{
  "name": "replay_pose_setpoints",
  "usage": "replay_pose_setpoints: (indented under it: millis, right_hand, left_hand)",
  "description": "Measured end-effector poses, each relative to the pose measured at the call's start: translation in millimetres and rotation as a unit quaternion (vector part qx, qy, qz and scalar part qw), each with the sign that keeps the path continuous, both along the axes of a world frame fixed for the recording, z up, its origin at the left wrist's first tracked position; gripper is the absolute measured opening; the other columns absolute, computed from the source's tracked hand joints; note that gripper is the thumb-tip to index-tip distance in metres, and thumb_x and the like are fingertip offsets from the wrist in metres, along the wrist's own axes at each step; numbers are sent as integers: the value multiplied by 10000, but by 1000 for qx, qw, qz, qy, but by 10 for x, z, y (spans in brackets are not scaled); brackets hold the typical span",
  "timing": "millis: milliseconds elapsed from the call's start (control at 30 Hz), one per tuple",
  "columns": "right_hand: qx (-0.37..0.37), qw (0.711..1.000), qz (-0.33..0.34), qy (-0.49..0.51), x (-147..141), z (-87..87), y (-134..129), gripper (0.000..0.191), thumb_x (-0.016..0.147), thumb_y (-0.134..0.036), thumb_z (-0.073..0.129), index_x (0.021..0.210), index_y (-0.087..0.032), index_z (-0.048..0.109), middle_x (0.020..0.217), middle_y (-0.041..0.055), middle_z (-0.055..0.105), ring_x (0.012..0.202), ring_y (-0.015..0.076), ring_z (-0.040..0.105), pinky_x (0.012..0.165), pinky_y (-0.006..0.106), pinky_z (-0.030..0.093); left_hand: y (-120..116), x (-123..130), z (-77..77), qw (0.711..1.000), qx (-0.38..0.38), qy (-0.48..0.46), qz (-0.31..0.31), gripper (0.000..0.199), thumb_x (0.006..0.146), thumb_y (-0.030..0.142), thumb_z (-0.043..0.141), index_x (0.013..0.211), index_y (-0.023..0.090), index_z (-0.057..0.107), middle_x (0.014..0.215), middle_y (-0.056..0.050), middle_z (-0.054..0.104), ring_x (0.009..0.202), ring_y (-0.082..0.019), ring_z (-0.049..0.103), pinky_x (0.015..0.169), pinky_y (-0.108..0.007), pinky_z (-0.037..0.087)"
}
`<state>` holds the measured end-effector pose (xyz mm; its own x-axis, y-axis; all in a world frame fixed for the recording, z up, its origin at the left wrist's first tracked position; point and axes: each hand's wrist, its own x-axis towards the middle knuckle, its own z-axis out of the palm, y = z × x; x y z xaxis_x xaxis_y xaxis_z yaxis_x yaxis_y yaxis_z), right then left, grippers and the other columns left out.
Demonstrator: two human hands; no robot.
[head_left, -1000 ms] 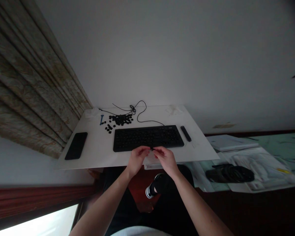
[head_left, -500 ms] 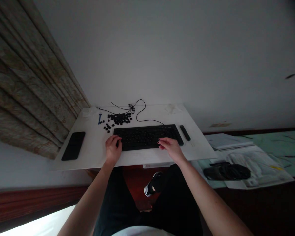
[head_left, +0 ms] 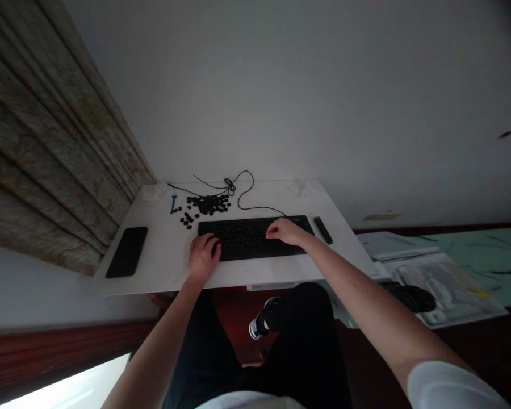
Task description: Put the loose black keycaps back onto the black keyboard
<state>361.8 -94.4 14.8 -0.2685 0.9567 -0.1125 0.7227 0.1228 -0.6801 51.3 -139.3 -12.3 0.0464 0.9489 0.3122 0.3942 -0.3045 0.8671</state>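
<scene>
A black keyboard [head_left: 255, 238] lies on a white desk board [head_left: 162, 272]. My left hand [head_left: 203, 258] rests with curled fingers on the keyboard's lower left corner. My right hand [head_left: 285, 232] lies farther right, with its fingertips on the keys. Neither hand shows anything held. Beyond the keyboard is a heap of small black keycaps [head_left: 208, 205], with a blue tool [head_left: 173, 204] to its left. A black cable [head_left: 242, 193] loops behind the heap.
A black phone [head_left: 126, 252] lies at the desk's left, and a slim black remote [head_left: 322, 230] lies right of the keyboard. A curtain [head_left: 46, 142] hangs at the left. Papers [head_left: 443, 287] and a dark object [head_left: 411, 297] lie low on the right. My legs are below the desk.
My right hand has moved up and onto the keyboard's right part. My left hand has shifted slightly right along the keyboard's lower edge.
</scene>
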Motion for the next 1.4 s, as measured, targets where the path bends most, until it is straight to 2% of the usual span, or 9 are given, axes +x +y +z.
replay_pose_setpoints:
  millis: [133,333,400,600,900,1100,1233,1333,1400]
  right_hand:
    - [-33,999,31,-3,40,17,64,76,728,-289,734,701,-231,776,714,32,742,669,199,649,645,307,456]
    - [-92,993,55,-45,14,70,119,130,759,-290,721,807,-192,791,803,49,756,743,193,660,720,295,462]
    - [-102,991,58,-66,-16,86,150,125,753,-285,732,807,-186,785,796,49,750,736,187,657,704,286,458]
    - [-145,983,9,-112,-95,148,236,167,699,-275,796,796,-158,726,714,38,701,580,148,605,575,270,427]
    - [-164,967,47,-189,-172,286,318,189,703,-295,795,728,-159,668,581,2,620,520,141,569,535,266,388]
    - [-142,965,50,-213,-212,333,292,194,687,-258,802,683,-174,627,532,-20,574,507,145,554,532,273,365]
    - [-124,984,17,-127,-126,318,239,202,724,-303,766,696,-183,606,581,-16,591,517,138,536,532,270,363]
    - [-7,996,-79,-40,48,254,121,265,814,-432,661,719,-197,586,645,4,613,573,149,539,562,275,372]
    - [97,979,-175,-27,218,167,-14,317,847,-486,597,703,-206,559,663,17,614,613,165,544,595,286,377]
  left_hand:
    - [19,-9,-29,1000,14,14,5,140,791,230,706,925,257,730,1120,-101,670,1192,-319,545,1183,-497,241]
    - [46,-41,-106,967,113,227,11,197,913,258,552,1040,207,692,1135,-116,666,1123,-285,594,1085,-513,394]
    - [50,-50,-122,956,134,260,13,209,930,265,528,1055,203,684,1135,-113,665,1112,-276,601,1062,-503,423]
    - [48,-58,-140,957,137,257,16,209,942,277,518,1054,214,683,1129,-103,667,1110,-269,603,1048,-495,438]
    - [61,-48,-141,961,124,246,20,208,940,299,525,1022,211,695,1123,-98,670,1101,-267,606,1051,-480,433]
    - [64,-56,-141,962,122,242,14,209,935,296,530,1032,214,696,1132,-98,672,1103,-273,605,1058,-494,417]
    - [71,-86,-162,962,128,240,12,208,937,288,522,1026,212,693,1118,-96,673,1082,-265,608,1028,-477,447]
    - [73,-92,-176,961,131,243,12,203,933,284,525,1029,221,693,1110,-91,672,1081,-262,608,1024,-477,453]
    - [73,-88,-181,960,133,247,16,203,933,282,526,1031,226,694,1110,-90,670,1087,-263,606,1023,-476,457]
